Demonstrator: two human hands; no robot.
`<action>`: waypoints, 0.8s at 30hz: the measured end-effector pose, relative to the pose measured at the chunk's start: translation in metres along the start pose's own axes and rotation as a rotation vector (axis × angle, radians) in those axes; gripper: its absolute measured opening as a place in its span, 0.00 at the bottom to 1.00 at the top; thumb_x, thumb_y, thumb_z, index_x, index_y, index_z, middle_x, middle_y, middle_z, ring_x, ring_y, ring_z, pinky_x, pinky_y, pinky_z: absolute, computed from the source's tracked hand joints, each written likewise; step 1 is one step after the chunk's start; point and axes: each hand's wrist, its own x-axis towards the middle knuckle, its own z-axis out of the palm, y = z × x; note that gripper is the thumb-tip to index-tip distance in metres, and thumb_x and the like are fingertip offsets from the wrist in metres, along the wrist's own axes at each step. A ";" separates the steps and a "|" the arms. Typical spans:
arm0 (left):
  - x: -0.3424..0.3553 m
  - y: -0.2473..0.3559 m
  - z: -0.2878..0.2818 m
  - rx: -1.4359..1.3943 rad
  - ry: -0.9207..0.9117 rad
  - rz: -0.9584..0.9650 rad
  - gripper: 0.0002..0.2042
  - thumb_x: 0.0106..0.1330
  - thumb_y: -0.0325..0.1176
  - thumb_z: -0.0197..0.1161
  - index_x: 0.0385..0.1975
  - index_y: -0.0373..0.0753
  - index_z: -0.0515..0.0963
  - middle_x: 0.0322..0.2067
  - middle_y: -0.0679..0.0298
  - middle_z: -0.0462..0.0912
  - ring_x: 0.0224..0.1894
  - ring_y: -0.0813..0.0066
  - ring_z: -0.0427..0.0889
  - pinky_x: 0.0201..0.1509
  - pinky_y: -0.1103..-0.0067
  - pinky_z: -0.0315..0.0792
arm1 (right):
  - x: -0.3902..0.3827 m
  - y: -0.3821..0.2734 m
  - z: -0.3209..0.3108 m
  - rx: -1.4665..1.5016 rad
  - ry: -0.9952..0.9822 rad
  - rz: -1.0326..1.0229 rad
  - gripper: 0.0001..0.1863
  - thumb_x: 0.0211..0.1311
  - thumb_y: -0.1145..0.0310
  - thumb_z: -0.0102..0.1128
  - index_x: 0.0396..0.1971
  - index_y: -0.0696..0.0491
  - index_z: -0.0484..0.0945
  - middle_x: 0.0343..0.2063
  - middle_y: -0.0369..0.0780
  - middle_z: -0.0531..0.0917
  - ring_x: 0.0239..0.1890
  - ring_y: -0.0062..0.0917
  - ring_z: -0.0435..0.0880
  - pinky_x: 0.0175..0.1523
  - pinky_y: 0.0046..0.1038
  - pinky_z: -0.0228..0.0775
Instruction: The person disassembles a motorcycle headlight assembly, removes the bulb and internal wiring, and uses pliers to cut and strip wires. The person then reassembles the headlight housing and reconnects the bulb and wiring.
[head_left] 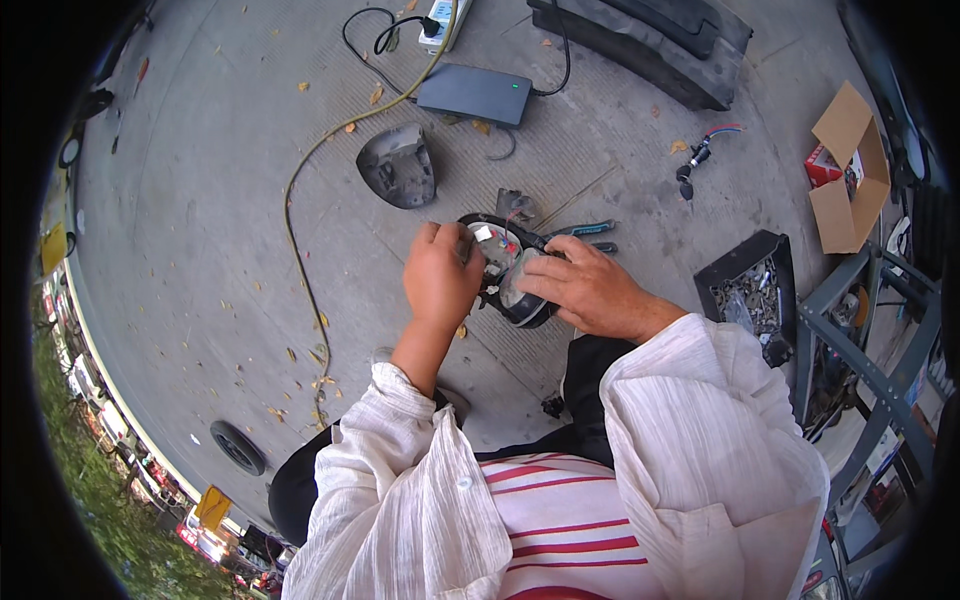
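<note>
Between my knees, both hands hold a black oval light or gauge housing (528, 318) with a pale inside, small connectors and coloured wires. My left hand (440, 275) grips its left rim, fingers curled and fingertips partly hidden. From the right, my right hand (595, 288) wraps its fingers over a pale, rounded part at the near end. Beyond the right hand, pliers with teal and black handles (592, 229) lie on the ground. A small dark piece (517, 204) sits just past the housing. Farther off to the left rests a dark plastic shell (397, 166), its hollow side up.
A black power adapter (474, 96), cables and a white power strip (443, 24) lie ahead. At the far right are a large black panel (650, 48), a key lock with wires (695, 162) and an open cardboard box (858, 205). A bin of screws (778, 250) stands beside a metal frame (850, 345).
</note>
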 end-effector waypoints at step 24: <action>0.018 -0.031 -0.005 -1.488 -0.220 -0.498 0.12 0.71 0.27 0.57 0.51 0.32 0.75 0.40 0.61 0.83 0.37 0.77 0.83 0.42 0.81 0.80 | 0.004 -0.003 -0.005 -0.013 0.160 0.131 0.32 0.40 0.77 0.68 0.53 0.48 0.77 0.52 0.38 0.78 0.56 0.43 0.71 0.61 0.40 0.68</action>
